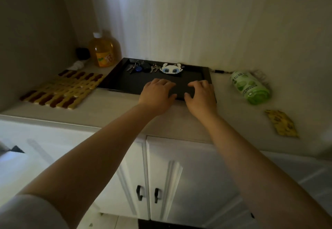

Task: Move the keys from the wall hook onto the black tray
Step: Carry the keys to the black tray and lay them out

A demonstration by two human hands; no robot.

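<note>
The black tray [115, 80] lies on the pale counter against the back wall. Along its far edge lie the keys [142, 68]: silver keys, a blue fob and a dark round fob, with a white pixel-art charm with blue eyes [171, 69] at their right. My left hand [157, 94] rests palm down on the tray's near edge, fingers spread, holding nothing. My right hand [201, 94] rests the same way on the tray's near right corner, also with nothing in it. No wall hook is in view.
An orange bottle [104, 51] stands behind the tray's left corner. A yellow and brown woven mat [62, 88] lies left of the tray. A green bottle [250, 87] lies on its side at the right, a yellow packet [281, 122] near it. White cabinet doors [179, 184] are below.
</note>
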